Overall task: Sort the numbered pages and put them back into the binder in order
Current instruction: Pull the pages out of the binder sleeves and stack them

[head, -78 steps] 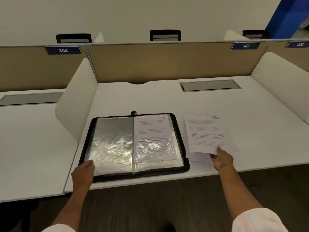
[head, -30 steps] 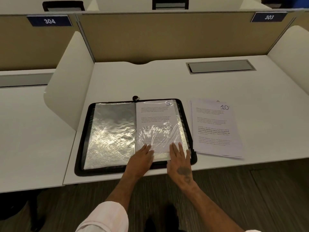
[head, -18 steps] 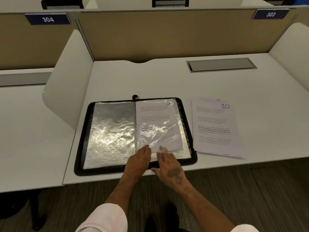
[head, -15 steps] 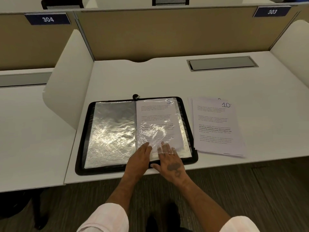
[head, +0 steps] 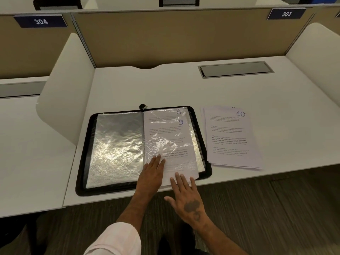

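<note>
Both hands lie flat, the left hand (head: 151, 173) pinning the crinkled clear sleeve (head: 165, 142) of the open black binder (head: 82, 162), the right hand (head: 187, 196) on white page 9 (head: 176, 168) partly inside it, which should slide straight and slowly.

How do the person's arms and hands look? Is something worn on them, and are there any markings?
Both hands are bare, no gloves. Above the left hand, the arm wears a pale pinkish sleeve ending on the forearm. The right hand has a dark tattoo on its back, with a smaller mark toward the wrist; no sleeve shows on that arm.
</note>
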`<state>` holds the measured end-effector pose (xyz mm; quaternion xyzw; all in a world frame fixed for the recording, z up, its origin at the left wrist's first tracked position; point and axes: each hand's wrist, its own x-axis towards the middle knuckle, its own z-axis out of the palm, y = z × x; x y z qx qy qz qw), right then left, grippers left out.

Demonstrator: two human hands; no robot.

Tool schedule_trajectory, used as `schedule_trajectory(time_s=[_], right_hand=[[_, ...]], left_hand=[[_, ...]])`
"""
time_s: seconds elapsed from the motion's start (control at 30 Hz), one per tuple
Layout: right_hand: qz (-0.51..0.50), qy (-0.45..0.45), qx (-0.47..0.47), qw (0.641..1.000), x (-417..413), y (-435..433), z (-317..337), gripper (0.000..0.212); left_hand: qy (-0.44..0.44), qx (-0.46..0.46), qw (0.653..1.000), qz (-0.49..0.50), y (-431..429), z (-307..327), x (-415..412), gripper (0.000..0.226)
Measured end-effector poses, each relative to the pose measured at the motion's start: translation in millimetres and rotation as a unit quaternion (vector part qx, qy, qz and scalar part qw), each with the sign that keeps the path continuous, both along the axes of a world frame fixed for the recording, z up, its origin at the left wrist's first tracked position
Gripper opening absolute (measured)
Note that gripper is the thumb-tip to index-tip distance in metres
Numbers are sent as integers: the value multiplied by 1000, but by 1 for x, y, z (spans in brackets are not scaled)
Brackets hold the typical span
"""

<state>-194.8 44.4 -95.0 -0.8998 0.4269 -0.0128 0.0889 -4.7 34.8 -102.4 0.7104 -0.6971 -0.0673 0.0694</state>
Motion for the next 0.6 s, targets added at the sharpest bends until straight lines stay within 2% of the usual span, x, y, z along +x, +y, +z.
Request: schedule_trajectory(time_s=[0.1, 0.17, 0.2, 0.23, 0.3, 0.37, 0.4, 0.53, 0.6], right_hand=[[-37, -86, -13, 996, -5, 5, -2, 53], [-136, -186, 25, 973, -7, 8, 3, 27], [-210, -234, 78, 946, -6, 8, 9, 15], [-291, -284, 154, 900, -5, 8, 14, 13], [-425, -361, 275, 783, -4, 5, 22, 19], [-467, -405, 322, 717, -5, 2, 23, 19], [-467, -426, 336, 699, -5, 0, 22, 18], [-441, -461, 388, 665, 2, -12, 26, 21], [-439, -489, 429, 620, 10, -18, 31, 21]], left_hand=[[6, 20, 1000, 7, -3, -1, -1, 55], [13, 17, 1000, 10, -5, -1, 1, 49], [17, 14, 1000, 9, -5, -1, 2, 48], [19, 10, 1000, 7, -5, -2, 3, 48], [26, -3, 1000, 3, -5, -2, 4, 47], [35, -11, 999, 7, -5, 0, 4, 46], [39, -15, 999, 9, -5, 0, 4, 44], [59, -7, 998, 25, -4, 0, 3, 43], [62, 1, 998, 27, -4, -1, 3, 44]])
